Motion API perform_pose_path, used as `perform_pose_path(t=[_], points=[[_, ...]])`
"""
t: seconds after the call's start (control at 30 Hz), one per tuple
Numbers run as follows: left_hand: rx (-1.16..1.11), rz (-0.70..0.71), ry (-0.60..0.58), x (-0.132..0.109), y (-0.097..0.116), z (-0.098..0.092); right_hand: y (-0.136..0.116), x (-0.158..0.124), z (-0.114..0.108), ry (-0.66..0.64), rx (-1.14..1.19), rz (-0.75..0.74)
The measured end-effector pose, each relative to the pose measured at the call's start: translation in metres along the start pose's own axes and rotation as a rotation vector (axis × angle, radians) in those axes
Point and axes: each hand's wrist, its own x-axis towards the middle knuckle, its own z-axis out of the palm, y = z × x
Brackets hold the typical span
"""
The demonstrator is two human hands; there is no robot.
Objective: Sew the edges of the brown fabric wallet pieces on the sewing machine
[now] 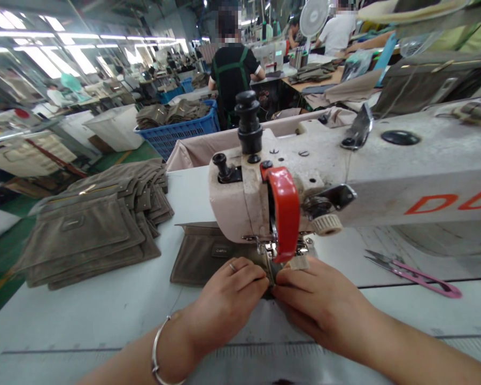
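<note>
Pinching the near edge of a brown cloth piece (196,259) with left hand (228,302) and right hand (324,307), both clenched on it, right below the sewing machine (344,171) needle.

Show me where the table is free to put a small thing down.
Free: the table in front of the stack, left of the left hand; the strip between stack and fabric piece; the patch between right hand and snips. Crowded: under the sewing machine, where both hands hold that piece.
</note>
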Motion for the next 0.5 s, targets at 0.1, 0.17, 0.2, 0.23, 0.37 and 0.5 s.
perform_pose_path(t=[0.1, 0.17, 0.2, 0.23, 0.37, 0.5], points=[[-0.013, 0.008, -0.014, 0.000, 0.000, 0.002, 0.001, -0.002, -0.003, 0.025, 0.065, 0.013], [-0.026, -0.004, -0.021, 0.000, 0.000, 0.004, 0.003, -0.003, -0.004, 0.050, 0.104, 0.017], [-0.032, -0.006, -0.023, 0.000, 0.000, 0.004, 0.003, -0.004, -0.004, 0.057, 0.110, 0.014], [-0.036, -0.008, -0.021, 0.000, 0.000, 0.004, 0.004, -0.004, -0.004, 0.061, 0.108, 0.006], [-0.031, 0.000, 0.016, -0.002, -0.001, 0.002, 0.003, -0.004, -0.002, 0.043, 0.073, -0.001], [-0.011, 0.069, 0.031, -0.011, -0.004, 0.001, -0.001, -0.003, 0.000, 0.020, 0.037, 0.012]])
